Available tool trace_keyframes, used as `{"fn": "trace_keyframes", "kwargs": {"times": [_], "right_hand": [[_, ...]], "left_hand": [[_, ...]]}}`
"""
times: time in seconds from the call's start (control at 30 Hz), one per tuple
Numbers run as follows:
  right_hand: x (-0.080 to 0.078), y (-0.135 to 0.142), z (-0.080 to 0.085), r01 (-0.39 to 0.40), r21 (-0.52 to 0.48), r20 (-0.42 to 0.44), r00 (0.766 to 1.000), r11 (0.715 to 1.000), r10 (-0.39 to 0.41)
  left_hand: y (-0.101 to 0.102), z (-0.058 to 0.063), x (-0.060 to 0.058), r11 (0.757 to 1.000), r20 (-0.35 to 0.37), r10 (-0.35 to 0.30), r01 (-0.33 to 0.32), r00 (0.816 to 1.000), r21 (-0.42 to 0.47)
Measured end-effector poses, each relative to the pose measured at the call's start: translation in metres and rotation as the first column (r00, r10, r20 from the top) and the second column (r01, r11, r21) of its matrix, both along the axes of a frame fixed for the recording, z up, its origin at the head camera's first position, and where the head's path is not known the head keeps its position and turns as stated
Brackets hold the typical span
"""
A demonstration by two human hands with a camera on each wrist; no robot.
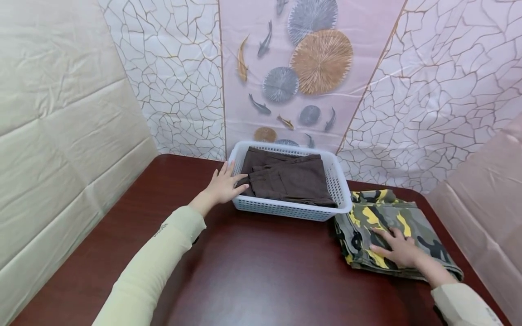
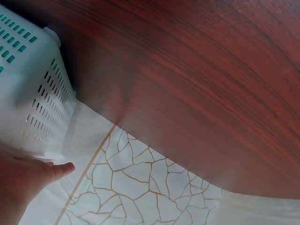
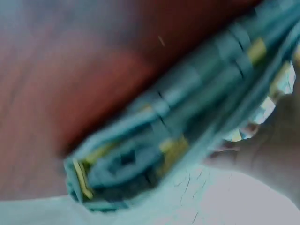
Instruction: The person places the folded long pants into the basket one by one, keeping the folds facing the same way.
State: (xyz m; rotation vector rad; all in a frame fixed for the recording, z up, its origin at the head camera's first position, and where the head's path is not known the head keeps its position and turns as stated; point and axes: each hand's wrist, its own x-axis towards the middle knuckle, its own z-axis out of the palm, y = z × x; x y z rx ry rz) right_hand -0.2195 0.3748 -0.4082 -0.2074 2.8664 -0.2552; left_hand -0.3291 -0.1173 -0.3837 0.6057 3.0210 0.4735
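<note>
A white plastic basket [image 1: 285, 209] with slotted walls stands at the back of the table, with folded dark brown clothing [image 1: 291, 179] inside. My left hand [image 1: 223, 184] is at its left rim, fingers spread, thumb reaching over the brown cloth. In the left wrist view, one outstretched finger of that hand shows beside the basket [image 2: 42, 101]. To the right of the basket lies a folded camouflage garment [image 1: 420, 231] in grey, black and yellow. My right hand [image 1: 401, 249] rests on top of it with fingers spread. The right wrist view is blurred and shows the garment's folded edge [image 3: 154, 136].
The dark red-brown table [image 1: 261, 271] has a glossy wood-grain surface. Behind it hangs a patterned cloth backdrop [image 1: 179, 77] with fish and round leaves in the middle. Pale creased cloth walls [image 1: 53, 122] stand at both sides. The garment lies near the table's right edge.
</note>
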Motion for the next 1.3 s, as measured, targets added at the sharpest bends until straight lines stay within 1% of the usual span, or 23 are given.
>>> {"fn": "trace_keyframes", "kwargs": {"times": [0.07,0.13,0.17,0.27,0.33,0.4,0.53,0.63,0.8,1.1,1.3], "right_hand": [[-0.007,0.005,0.011,-0.068,0.000,-0.058,0.996,0.998,0.068],[-0.016,0.011,0.020,-0.112,0.023,-0.101,0.988,0.993,0.113],[-0.021,0.014,0.025,-0.124,0.029,-0.095,0.987,0.992,0.126],[-0.033,0.023,0.030,-0.171,0.053,-0.074,0.982,0.984,0.175],[-0.040,0.027,0.031,-0.203,0.048,-0.055,0.977,0.978,0.205],[-0.046,0.031,0.030,-0.217,0.023,-0.036,0.975,0.976,0.218],[-0.054,0.037,0.027,-0.200,-0.034,0.022,0.979,0.979,0.201],[-0.060,0.038,0.025,-0.161,-0.065,0.093,0.982,0.985,0.167],[-0.066,0.036,0.023,-0.104,-0.079,0.174,0.978,0.991,0.117],[-0.069,0.032,0.018,-0.128,-0.101,0.191,0.971,0.987,0.145],[-0.066,0.031,0.016,-0.111,-0.148,0.248,0.958,0.983,0.146]], "left_hand": [[0.000,0.001,0.000,1.000,0.005,0.000,0.000,1.000,-0.003],[-0.001,0.002,-0.001,1.000,0.010,-0.001,0.001,1.000,-0.006],[-0.001,0.003,-0.001,1.000,0.013,-0.002,0.002,1.000,-0.007],[-0.001,0.001,-0.001,1.000,0.014,0.001,-0.001,1.000,-0.008],[0.000,0.000,-0.001,1.000,0.012,0.001,-0.001,1.000,-0.014],[0.001,0.000,-0.002,1.000,0.011,-0.001,0.001,1.000,-0.018],[0.003,-0.002,-0.003,1.000,0.009,-0.006,0.006,1.000,-0.024],[0.003,-0.002,-0.003,1.000,0.008,0.000,0.000,1.000,-0.024],[0.000,-0.002,-0.003,1.000,0.002,0.006,-0.006,1.000,-0.010],[-0.003,-0.003,-0.003,1.000,0.008,0.010,-0.010,1.000,0.001],[-0.002,-0.003,-0.001,1.000,0.008,0.005,-0.005,1.000,-0.009]]}}
